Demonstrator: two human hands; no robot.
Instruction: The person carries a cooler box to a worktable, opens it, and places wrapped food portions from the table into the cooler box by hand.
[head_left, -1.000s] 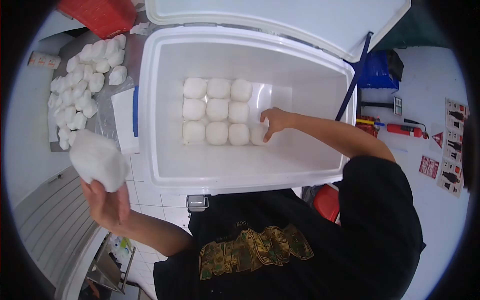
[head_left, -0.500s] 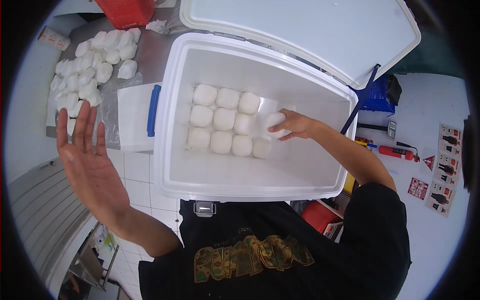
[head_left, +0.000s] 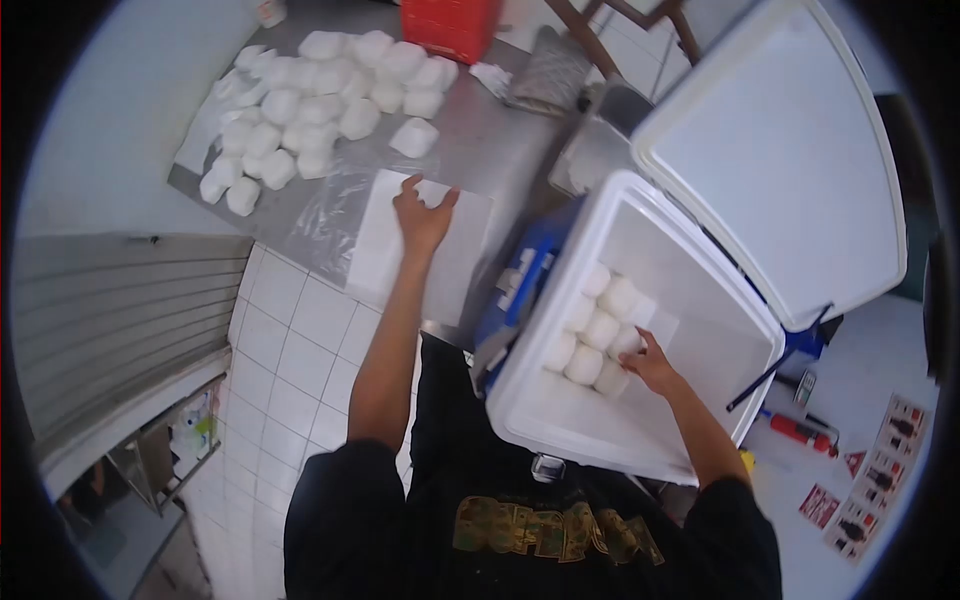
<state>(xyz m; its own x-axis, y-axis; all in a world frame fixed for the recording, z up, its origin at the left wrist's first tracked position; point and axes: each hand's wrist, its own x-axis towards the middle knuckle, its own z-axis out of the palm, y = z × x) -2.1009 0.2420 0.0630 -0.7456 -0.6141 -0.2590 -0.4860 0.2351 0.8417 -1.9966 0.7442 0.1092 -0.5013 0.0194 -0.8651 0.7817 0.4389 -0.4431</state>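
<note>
My left hand [head_left: 424, 218] hovers over a white sheet [head_left: 462, 225] on the steel table, its fingers curved and apart with nothing between them. Nearest to it on the table is a single white rounded bundle [head_left: 414, 138], with a heap of similar bundles [head_left: 322, 110] further left. Inside the open white cooler box [head_left: 540, 428], my right hand [head_left: 655, 366] has its fingers against a white rounded piece [head_left: 627, 341], partly hidden by the fingers. More white rounded pieces [head_left: 600, 330] lie in rows on the box floor beside it.
The cooler's lid [head_left: 775, 150] stands raised at the back, with a dark strut [head_left: 778, 360] at its right. A red crate [head_left: 450, 28] and a metal container [head_left: 600, 140] are on the table. Clear plastic [head_left: 330, 215] lies near the heap. A fire extinguisher [head_left: 800, 432] is at right.
The view has swung left toward the table. My left hand has moved from beside the heap to above the white sheet. My right hand has set its piece down among the others, fingers still on it.
</note>
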